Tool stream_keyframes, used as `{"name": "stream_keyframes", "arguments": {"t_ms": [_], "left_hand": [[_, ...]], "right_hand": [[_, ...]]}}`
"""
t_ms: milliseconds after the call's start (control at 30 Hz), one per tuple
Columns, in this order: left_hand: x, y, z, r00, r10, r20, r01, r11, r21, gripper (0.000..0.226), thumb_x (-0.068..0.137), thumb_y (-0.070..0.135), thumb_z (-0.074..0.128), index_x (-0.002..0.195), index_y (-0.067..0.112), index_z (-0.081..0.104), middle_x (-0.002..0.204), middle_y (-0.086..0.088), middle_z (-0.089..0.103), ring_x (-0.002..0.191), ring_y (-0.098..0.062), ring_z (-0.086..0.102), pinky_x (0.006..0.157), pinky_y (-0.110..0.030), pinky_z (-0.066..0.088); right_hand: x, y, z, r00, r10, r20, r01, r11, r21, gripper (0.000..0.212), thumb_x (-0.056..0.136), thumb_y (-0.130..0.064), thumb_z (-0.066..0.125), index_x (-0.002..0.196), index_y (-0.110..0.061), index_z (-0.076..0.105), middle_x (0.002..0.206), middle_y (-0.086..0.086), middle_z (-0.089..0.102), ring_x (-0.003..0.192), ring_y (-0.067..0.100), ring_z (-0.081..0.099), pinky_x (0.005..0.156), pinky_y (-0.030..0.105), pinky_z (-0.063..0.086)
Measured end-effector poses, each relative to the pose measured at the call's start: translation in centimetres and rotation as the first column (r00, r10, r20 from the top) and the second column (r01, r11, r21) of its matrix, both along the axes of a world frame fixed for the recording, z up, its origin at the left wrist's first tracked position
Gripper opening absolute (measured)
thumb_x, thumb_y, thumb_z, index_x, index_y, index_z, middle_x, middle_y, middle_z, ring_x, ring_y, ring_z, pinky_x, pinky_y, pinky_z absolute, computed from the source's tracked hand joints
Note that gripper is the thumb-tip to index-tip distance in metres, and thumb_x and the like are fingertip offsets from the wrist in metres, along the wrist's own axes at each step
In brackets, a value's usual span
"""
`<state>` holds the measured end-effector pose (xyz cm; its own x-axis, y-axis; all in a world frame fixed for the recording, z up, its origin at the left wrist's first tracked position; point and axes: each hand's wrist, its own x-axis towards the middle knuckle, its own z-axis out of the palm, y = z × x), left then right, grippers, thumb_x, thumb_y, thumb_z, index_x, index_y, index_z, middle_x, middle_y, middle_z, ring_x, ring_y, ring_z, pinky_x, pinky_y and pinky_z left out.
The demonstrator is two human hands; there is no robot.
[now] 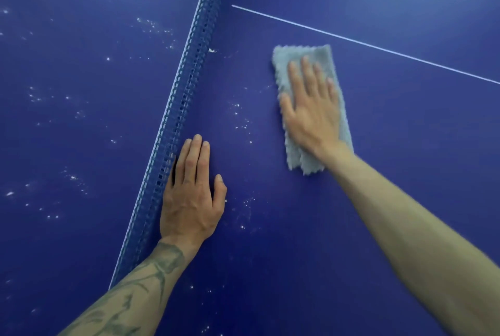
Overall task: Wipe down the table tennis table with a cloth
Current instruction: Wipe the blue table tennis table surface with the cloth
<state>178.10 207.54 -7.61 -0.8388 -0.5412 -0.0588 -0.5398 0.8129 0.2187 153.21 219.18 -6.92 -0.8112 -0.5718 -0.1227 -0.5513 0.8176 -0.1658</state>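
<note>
The blue table tennis table (392,162) fills the view, split by its blue net (186,92) running from lower left to the top centre. A folded grey cloth (300,56) lies flat on the half to the right of the net. My right hand (311,111) presses flat on the cloth with straight fingers. My left hand (192,194) rests flat on the table right beside the net, fingers straight, holding nothing.
White specks of dust (240,119) dot the surface between my hands, and more specks (73,176) lie on the half left of the net. A white centre line (365,43) crosses the table beyond the cloth.
</note>
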Motion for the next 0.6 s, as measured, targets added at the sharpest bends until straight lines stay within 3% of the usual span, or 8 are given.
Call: {"name": "stream_keyframes", "arguments": {"t_ms": [100,167,333,400,500,600], "left_hand": [[0.0,0.0,-0.1,1.0,-0.003,-0.012,0.003,1.0,0.007,0.064,0.105,0.033,0.038,0.162,0.005,0.033,0.172,-0.008,0.027,0.16,-0.024,0.024,0.126,-0.018,-0.009],[0.0,-0.1,-0.1,1.0,0.0,-0.009,0.0,1.0,0.012,0.064,0.105,0.033,0.039,0.162,0.005,0.033,0.172,-0.008,0.027,0.16,-0.024,0.024,0.126,-0.018,-0.009],[-0.1,0.0,0.3,1.0,0.006,0.005,-0.006,1.0,0.026,0.065,0.104,0.031,0.042,0.162,0.005,0.034,0.172,-0.008,0.028,0.16,-0.025,0.026,0.128,-0.021,-0.006],[-0.1,0.1,0.5,1.0,0.006,0.016,-0.007,1.0,0.029,0.065,0.104,0.032,0.04,0.163,0.005,0.033,0.172,-0.007,0.027,0.16,-0.024,0.025,0.127,-0.028,0.003],[0.0,0.2,0.4,1.0,0.003,0.024,-0.004,1.0,0.025,0.065,0.105,0.033,0.038,0.163,0.005,0.033,0.172,-0.007,0.027,0.16,-0.024,0.024,0.125,-0.034,0.012],[0.1,0.1,0.1,1.0,-0.003,0.019,0.003,1.0,0.006,0.064,0.105,0.034,0.038,0.163,0.006,0.032,0.173,-0.007,0.026,0.161,-0.023,0.023,0.127,-0.025,-0.002]], "right_hand": [[-3.5,-3.4,0.0,0.986,-0.167,0.029,0.168,0.985,-0.036,0.066,0.11,-0.046,0.026,0.171,-0.025,0.009,0.179,0.002,0.001,0.165,0.022,0.0,0.133,0.048,0.0],[-2.9,-5.6,-0.1,0.987,-0.159,0.026,0.16,0.987,-0.035,0.067,0.11,-0.047,0.025,0.171,-0.024,0.009,0.179,0.003,0.0,0.165,0.024,-0.001,0.133,0.048,0.001],[6.1,-2.9,-0.1,0.964,0.263,-0.039,-0.264,0.964,-0.01,0.065,0.111,-0.046,0.029,0.17,-0.022,0.019,0.178,0.004,0.011,0.165,0.023,0.008,0.133,0.046,0.006],[7.0,0.4,-0.1,0.949,0.312,-0.031,-0.312,0.95,0.003,0.064,0.11,-0.045,0.033,0.169,-0.024,0.022,0.178,0.002,0.014,0.165,0.021,0.011,0.133,0.045,0.008],[3.5,1.6,0.0,0.996,0.089,-0.019,-0.088,0.995,0.036,0.065,0.11,-0.046,0.029,0.171,-0.027,0.015,0.179,-0.001,0.008,0.165,0.019,0.005,0.133,0.044,0.005],[1.7,-1.6,0.0,0.991,-0.129,0.019,0.13,0.991,-0.013,0.066,0.11,-0.047,0.026,0.171,-0.026,0.009,0.179,0.001,0.001,0.165,0.021,-0.001,0.133,0.046,0.001]]}}
